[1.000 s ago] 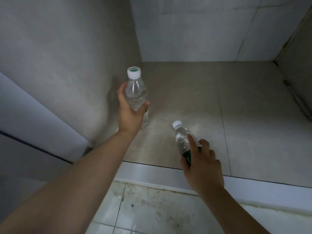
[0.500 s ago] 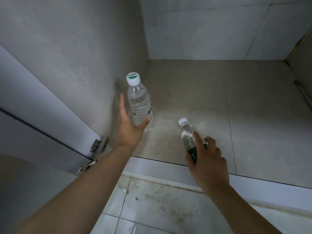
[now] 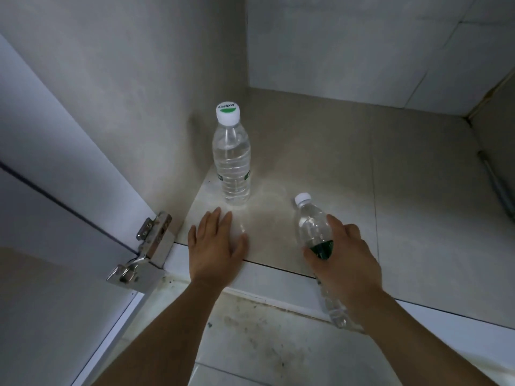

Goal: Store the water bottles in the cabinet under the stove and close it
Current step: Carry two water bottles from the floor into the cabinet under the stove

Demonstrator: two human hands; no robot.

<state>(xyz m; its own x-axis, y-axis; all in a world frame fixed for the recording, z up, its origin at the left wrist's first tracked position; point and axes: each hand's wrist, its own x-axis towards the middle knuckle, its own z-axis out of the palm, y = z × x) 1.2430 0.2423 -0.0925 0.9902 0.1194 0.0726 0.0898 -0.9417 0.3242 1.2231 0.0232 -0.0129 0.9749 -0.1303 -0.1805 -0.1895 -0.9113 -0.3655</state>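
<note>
A clear water bottle with a white and green cap stands upright on the cabinet floor, close to the left wall. My left hand is open with flat fingers at the cabinet's front edge, just below that bottle and apart from it. A second clear water bottle with a white cap and green label is tilted, cap pointing into the cabinet, and my right hand is closed around its middle. Its bottom end sticks out over the front sill.
The open cabinet door hangs at the left on a metal hinge. A white sill runs along the cabinet front, with stained floor tiles below. A pipe runs along the right wall.
My left hand let go of the upright bottle and drew back to the front edge. The right hand still holds the tilted bottle in about the same place.
</note>
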